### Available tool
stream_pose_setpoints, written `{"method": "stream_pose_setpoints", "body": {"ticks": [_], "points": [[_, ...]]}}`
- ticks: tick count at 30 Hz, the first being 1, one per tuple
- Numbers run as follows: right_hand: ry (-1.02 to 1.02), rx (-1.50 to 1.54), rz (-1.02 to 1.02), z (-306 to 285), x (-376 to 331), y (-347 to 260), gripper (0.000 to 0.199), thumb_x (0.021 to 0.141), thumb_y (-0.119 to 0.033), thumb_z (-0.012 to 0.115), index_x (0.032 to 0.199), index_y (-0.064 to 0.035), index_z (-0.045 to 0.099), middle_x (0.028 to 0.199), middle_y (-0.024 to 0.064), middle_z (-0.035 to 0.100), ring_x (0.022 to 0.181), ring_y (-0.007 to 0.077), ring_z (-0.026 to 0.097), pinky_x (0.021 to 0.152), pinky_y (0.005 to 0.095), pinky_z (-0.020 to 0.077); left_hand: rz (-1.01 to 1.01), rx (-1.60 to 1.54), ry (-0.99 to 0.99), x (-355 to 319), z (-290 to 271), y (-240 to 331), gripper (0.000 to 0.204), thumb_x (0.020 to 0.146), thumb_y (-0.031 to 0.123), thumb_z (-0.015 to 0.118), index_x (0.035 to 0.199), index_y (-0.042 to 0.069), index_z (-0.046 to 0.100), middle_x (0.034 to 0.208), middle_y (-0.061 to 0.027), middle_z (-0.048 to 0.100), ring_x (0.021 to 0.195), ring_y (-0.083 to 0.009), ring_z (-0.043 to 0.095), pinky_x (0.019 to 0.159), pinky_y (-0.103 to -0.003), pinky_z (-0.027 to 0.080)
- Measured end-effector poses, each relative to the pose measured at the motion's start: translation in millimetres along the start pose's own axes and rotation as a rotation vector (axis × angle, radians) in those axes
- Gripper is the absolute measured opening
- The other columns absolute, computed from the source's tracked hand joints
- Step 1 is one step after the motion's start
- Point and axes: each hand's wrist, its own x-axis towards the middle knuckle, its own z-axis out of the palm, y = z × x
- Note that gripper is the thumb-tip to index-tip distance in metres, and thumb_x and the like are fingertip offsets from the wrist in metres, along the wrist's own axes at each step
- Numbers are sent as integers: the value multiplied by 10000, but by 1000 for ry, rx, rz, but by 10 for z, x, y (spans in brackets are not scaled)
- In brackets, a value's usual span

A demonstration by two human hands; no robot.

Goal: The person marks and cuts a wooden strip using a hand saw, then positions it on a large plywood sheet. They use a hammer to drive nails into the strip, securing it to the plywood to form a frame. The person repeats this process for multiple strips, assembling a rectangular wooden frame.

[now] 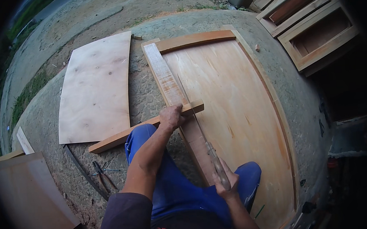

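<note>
My left hand (171, 116) is closed around a long wooden batten (124, 137), which lies slantwise across the frame's left side piece (167, 82). My right hand (229, 182) grips the handle of a handsaw (214, 156). The saw's thin blade runs forward from that hand and crosses the batten close to its right end, just right of my left hand. How deep the blade sits in the wood I cannot tell. Under the batten's end and the saw is a large wooden framed panel (224, 95) lying on the ground. My bent knees in blue trousers flank the saw handle.
A pale plywood sheet (95, 86) lies at left, another board (33, 195) at the lower left. Pliers (104, 177) and a dark curved strip (84, 169) rest beside my left leg. Small framed wooden doors (319, 35) stand at upper right. Rough concrete surrounds the panel.
</note>
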Motion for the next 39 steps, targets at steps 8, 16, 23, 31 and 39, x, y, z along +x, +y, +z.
{"method": "stream_pose_setpoints", "body": {"ticks": [8, 16, 23, 31, 39], "points": [[-8, -90, -12, -167, -308, 10, 519, 873, -157, 696, 1315, 83, 567, 979, 253, 717, 795, 323, 746, 707, 357, 585, -28, 14, 4, 22, -30, -96, 307, 777, 338, 730, 979, 120, 657, 927, -174, 721, 916, -388, 699, 776, -493, 548], [26, 36, 39, 340, 515, 169, 542, 853, -118, 694, 1344, 65, 558, 950, 259, 705, 776, 332, 736, 673, 372, 559, -32, 24, -23, -36, -13, 89, 311, 784, 350, 731, 966, 111, 653, 950, -168, 722, 935, -376, 699, 785, -483, 546], [103, 75, -137, 551, 990, 318, 570, 855, -128, 706, 1371, 49, 542, 1150, 280, 683, 962, 343, 732, 786, 369, 574, 10, 23, 12, 11, 91, 80, 378, 749, 375, 736, 1036, 134, 692, 942, -186, 728, 918, -376, 708, 794, -479, 546], [100, 74, 32, 418, 823, 371, 567, 852, -128, 710, 1368, 44, 548, 1060, 272, 701, 897, 344, 740, 752, 376, 572, 15, -9, -20, -3, 112, 256, 370, 728, 345, 761, 1027, 141, 685, 970, -169, 729, 942, -374, 702, 796, -477, 553], [41, 29, 42, -646, -1078, -184, 512, 881, -149, 674, 1309, 108, 560, 1144, 269, 696, 1036, 283, 722, 913, 351, 548, -9, -18, -23, 12, 69, 182, 434, 713, 424, 769, 1048, 153, 713, 933, -180, 730, 906, -370, 708, 797, -481, 546]]}}
